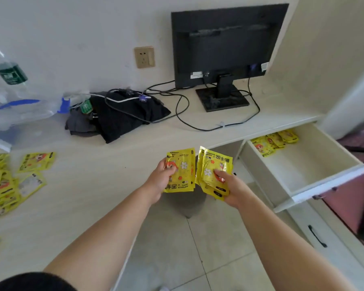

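Note:
My left hand (161, 179) grips a small stack of yellow hand-warmer packets (182, 164) by its left edge, thumb on the front. My right hand (232, 190) holds a second, fanned stack of the same yellow packets (213, 164), thumb pressed on the top one. Both stacks hang side by side in the air past the desk's front edge, above the floor. To the right an open white drawer (328, 181) holds several more yellow packets (271, 142) at its back.
More yellow packets (6, 181) lie scattered at the desk's left. On the desk (88, 185) sit a black monitor (225, 47), dark cloth with cables (122, 116) and clear plastic bags (15, 101). A lower drawer with a black handle (317, 236) is closed.

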